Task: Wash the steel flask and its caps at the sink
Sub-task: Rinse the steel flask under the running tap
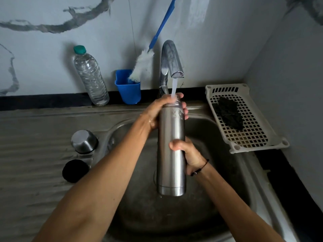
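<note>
We hold the steel flask (171, 149) upright over the sink (218, 198), under running water from the tap (172, 62). Our left hand (162, 110) wraps around the flask's neck, fingers curled at its mouth where the stream lands. Our right hand (187, 152) grips the body lower down. Left of our left hand, on the drainboard, sit the steel cap (84, 141) and a black cap (76, 170). Right of our right hand lies a white basket (244, 119).
</note>
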### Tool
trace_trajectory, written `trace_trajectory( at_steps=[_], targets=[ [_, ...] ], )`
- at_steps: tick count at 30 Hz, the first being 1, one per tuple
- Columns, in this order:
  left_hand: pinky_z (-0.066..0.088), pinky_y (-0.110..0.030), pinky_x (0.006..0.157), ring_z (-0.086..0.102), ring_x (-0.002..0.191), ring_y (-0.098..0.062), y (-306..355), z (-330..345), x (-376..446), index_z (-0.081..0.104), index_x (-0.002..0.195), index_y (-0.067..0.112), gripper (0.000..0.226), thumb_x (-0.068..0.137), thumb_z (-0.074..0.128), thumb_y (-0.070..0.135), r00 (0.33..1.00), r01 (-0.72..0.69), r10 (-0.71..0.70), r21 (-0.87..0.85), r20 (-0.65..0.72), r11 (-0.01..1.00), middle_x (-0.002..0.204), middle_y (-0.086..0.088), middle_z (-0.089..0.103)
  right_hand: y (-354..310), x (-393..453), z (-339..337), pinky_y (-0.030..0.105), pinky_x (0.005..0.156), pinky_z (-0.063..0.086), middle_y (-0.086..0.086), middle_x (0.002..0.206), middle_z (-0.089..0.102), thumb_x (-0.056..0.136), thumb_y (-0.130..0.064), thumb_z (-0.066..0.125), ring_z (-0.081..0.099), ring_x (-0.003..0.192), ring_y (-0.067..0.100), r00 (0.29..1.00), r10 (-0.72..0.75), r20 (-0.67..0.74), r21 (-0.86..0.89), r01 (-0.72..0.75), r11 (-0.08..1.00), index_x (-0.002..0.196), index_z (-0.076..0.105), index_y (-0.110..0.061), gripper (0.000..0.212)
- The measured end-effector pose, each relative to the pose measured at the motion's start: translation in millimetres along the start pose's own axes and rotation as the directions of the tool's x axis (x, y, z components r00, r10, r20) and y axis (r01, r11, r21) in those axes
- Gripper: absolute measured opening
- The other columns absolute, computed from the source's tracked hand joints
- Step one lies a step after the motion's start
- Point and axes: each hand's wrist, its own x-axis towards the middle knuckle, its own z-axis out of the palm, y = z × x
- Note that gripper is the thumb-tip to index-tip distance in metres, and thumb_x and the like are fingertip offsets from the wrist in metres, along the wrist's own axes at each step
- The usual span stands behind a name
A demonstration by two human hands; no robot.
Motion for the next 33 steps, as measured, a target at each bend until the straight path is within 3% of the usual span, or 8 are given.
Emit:
trace_trajectory(
  at_steps=[4, 8, 14, 19, 23, 28, 30, 33],
  targets=[
    [0.052, -0.03, 0.069, 0.06, 0.082, -0.02, -1.9, 17.1, -0.9, 0.053, 0.099, 0.015, 0.028, 0.079, 0.072, 0.015, 0.852, 0.179, 0.164, 0.571, -0.497, 0.801, 0.091, -0.004, 0.062, -7.1, 6.4, -1.8, 0.034, 0.07, 0.055, 0.001, 0.098, 0.064, 0.036, -0.034, 0.076, 0.063, 0.088, 0.018, 0.965, -0.109, -0.238, -0.439, -0.006, 0.899, 0.115, 0.046, -0.017, 0.086],
    [0.053, -0.035, 0.08, 0.06, 0.091, -0.023, -21.6, 30.3, 6.2, 0.045, 0.108, 0.012, 0.049, 0.073, 0.075, 0.026, 0.59, 0.173, 0.471, 0.673, -0.656, 0.719, 0.101, -0.005, 0.059, -4.3, 7.4, 10.2, 0.038, 0.075, 0.054, 0.001, 0.095, 0.059, 0.058, -0.033, 0.083, 0.06, 0.084, 0.023, 0.893, -0.289, -0.344, -0.743, -0.071, 0.666, 0.118, 0.037, -0.015, 0.078],
    [0.056, -0.033, 0.074, 0.063, 0.072, -0.023, 4.3, 38.6, -6.6, 0.061, 0.067, 0.014, 0.022, 0.058, 0.081, 0.017, 0.772, 0.1, 0.313, 0.593, -0.553, 0.799, 0.076, -0.008, 0.066, -15.2, -3.9, 6.5, 0.031, 0.065, 0.055, 0.0, 0.091, 0.064, 0.039, -0.031, 0.077, 0.064, 0.081, 0.017, 0.953, -0.208, -0.222, -0.45, 0.089, 0.889, 0.112, 0.047, -0.016, 0.08],
    [0.052, -0.036, 0.079, 0.064, 0.077, -0.026, 12.2, 10.2, -10.1, 0.066, 0.079, 0.013, 0.032, 0.052, 0.081, 0.022, 0.996, -0.081, 0.087, 0.237, -0.016, 0.968, 0.078, -0.008, 0.066, -11.7, 3.3, -9.2, 0.039, 0.067, 0.051, 0.02, 0.086, 0.061, 0.034, -0.021, 0.077, 0.06, 0.074, 0.031, 0.97, -0.018, 0.244, 0.04, 0.008, 0.999, 0.105, 0.06, -0.001, 0.076],
    [0.057, -0.04, 0.074, 0.064, 0.068, -0.027, 14.1, 23.3, -4.8, 0.066, 0.069, 0.012, 0.016, 0.056, 0.076, 0.013, 0.96, -0.082, 0.182, 0.408, -0.212, 0.909, 0.069, -0.011, 0.065, -10.1, 7.8, -4.2, 0.039, 0.079, 0.051, 0.013, 0.096, 0.064, 0.045, -0.012, 0.072, 0.061, 0.086, 0.028, 0.994, -0.028, 0.101, -0.041, 0.032, 0.999, 0.109, 0.058, -0.012, 0.065],
    [0.053, -0.04, 0.081, 0.062, 0.093, -0.025, -15.6, 47.6, 6.3, 0.055, 0.101, 0.011, 0.042, 0.071, 0.077, 0.03, 0.514, 0.127, 0.6, 0.746, -0.614, 0.654, 0.097, -0.006, 0.063, -15.6, 20.2, 2.4, 0.027, 0.077, 0.052, -0.005, 0.099, 0.061, 0.067, -0.023, 0.082, 0.061, 0.089, 0.012, 0.893, -0.325, -0.312, -0.563, 0.102, 0.82, 0.128, 0.039, -0.02, 0.075],
    [0.052, -0.038, 0.079, 0.061, 0.092, -0.026, -30.5, 54.5, 5.7, 0.05, 0.111, 0.006, 0.055, 0.071, 0.076, 0.033, 0.529, 0.215, 0.671, 0.847, -0.52, 0.486, 0.104, -0.009, 0.063, -12.7, 19.2, 3.5, 0.026, 0.078, 0.049, -0.009, 0.095, 0.059, 0.066, -0.027, 0.082, 0.059, 0.087, 0.01, 0.862, -0.37, -0.346, -0.598, 0.101, 0.795, 0.13, 0.039, -0.02, 0.077],
    [0.056, -0.029, 0.068, 0.065, 0.075, -0.019, -14.6, 48.5, 1.4, 0.064, 0.092, 0.01, 0.039, 0.059, 0.083, 0.021, 0.638, 0.151, 0.462, 0.688, -0.616, 0.709, 0.085, -0.004, 0.069, -11.2, 13.2, -4.1, 0.031, 0.078, 0.053, -0.004, 0.094, 0.066, 0.046, -0.033, 0.081, 0.065, 0.087, 0.014, 0.923, -0.298, -0.243, -0.388, 0.189, 0.902, 0.115, 0.051, -0.019, 0.077]
  ],
)
